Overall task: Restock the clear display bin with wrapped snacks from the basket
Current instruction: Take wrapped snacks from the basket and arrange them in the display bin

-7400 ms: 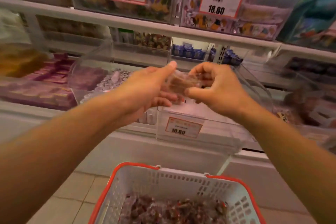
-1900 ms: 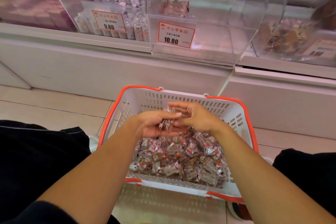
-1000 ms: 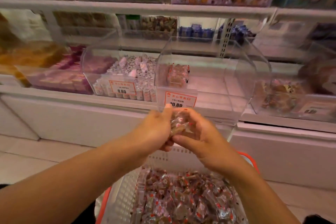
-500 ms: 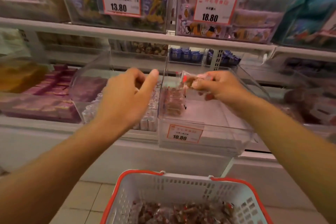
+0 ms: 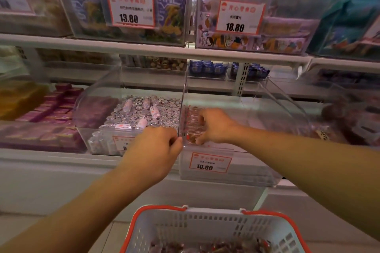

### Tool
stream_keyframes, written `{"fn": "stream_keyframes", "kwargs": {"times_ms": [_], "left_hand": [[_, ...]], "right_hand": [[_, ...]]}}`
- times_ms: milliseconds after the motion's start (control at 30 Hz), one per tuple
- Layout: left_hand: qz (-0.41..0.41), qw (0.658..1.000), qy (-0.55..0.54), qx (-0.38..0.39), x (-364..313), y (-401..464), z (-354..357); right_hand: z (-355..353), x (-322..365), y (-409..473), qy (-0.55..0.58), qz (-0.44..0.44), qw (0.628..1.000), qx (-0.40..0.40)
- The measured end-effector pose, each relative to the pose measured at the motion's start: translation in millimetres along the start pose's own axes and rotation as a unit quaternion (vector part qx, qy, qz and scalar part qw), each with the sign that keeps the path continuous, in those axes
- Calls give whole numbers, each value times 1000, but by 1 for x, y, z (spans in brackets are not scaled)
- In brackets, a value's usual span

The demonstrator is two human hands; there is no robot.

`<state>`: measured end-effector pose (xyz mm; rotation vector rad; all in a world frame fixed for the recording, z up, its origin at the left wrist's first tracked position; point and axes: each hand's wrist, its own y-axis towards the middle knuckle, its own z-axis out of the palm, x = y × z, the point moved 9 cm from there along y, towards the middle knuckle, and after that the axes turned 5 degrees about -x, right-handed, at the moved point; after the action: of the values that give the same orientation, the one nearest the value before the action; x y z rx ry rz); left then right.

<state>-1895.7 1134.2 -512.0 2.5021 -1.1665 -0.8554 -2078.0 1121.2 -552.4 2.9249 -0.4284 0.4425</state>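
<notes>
The right hand (image 5: 213,125) reaches inside the clear display bin (image 5: 257,121), fingers curled on wrapped snacks (image 5: 192,124) against its left wall. The left hand (image 5: 153,150), loosely curled and holding nothing, rests at the bin's front corner. Placing looks underway; next comes another handful from the basket (image 5: 205,226) below the bin.

Clear display bin (image 5: 242,170), price tag 10.80 (image 5: 210,163): right hand (image 5: 213,125) inside against stacked wrapped snacks (image 5: 192,123), left hand (image 5: 152,150) curled at its front-left corner, basket (image 5: 213,230) below.
</notes>
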Motion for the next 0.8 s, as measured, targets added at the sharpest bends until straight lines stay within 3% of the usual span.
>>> {"fn": "stream_keyframes", "kwargs": {"times_ms": [133,300,533,600,667,733,767,800], "left_hand": [[-2,1000,-17,8,1,3,2],[17,1000,18,-6,-6,1,-1],[19,999,45,-20,-13,0,-10],[34,998,42,-43,-19,0,-21],[55,997,21,-50,-24,0,-31],[63,997,-24,32,-25,-4,-24],[57,992,-48,100,-25,-10,-11],[46,983,-59,169,-23,-19,7]], "right_hand": [[-14,5,3,-50,-14,998,-38],[-9,4,4,-33,-10,999,3],[-23,9,-7,-45,-8,999,-1],[-54,20,-22,-18,-30,995,-89],[-94,40,-64,44,-108,957,-264],[-106,49,-135,121,-209,875,-420],[-91,42,-167,155,-217,851,-453],[-64,30,-190,176,-194,852,-454]]}}
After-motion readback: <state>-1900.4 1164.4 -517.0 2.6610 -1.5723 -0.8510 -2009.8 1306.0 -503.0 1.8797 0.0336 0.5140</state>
